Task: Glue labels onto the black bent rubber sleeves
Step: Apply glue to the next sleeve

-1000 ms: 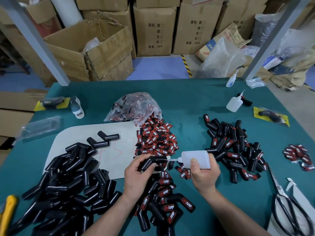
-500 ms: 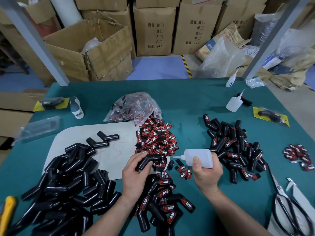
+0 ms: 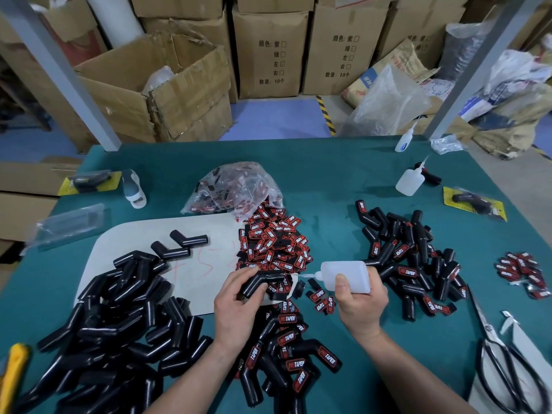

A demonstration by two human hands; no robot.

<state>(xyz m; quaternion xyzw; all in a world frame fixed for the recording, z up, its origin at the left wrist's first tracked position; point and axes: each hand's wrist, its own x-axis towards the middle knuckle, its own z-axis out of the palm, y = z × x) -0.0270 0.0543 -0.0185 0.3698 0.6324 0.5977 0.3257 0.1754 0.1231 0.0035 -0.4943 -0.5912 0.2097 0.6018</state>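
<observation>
Above green table (image 3: 328, 174), left grip (image 3: 236, 306) clasps bent sleeve (image 3: 257, 283); right grip (image 3: 361, 303) holds glue bottle (image 3: 343, 274) level.

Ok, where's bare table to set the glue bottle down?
Bare green table lies between the label pile and the labelled sleeves, just beyond the glue bottle. More lies between the right hand and the scissors. Crowded: the unlabelled sleeves at left, and the near pile between the forearms.

Even, soft overhead light — faint shadows, wide-angle bending at the edges, slight softness.
</observation>
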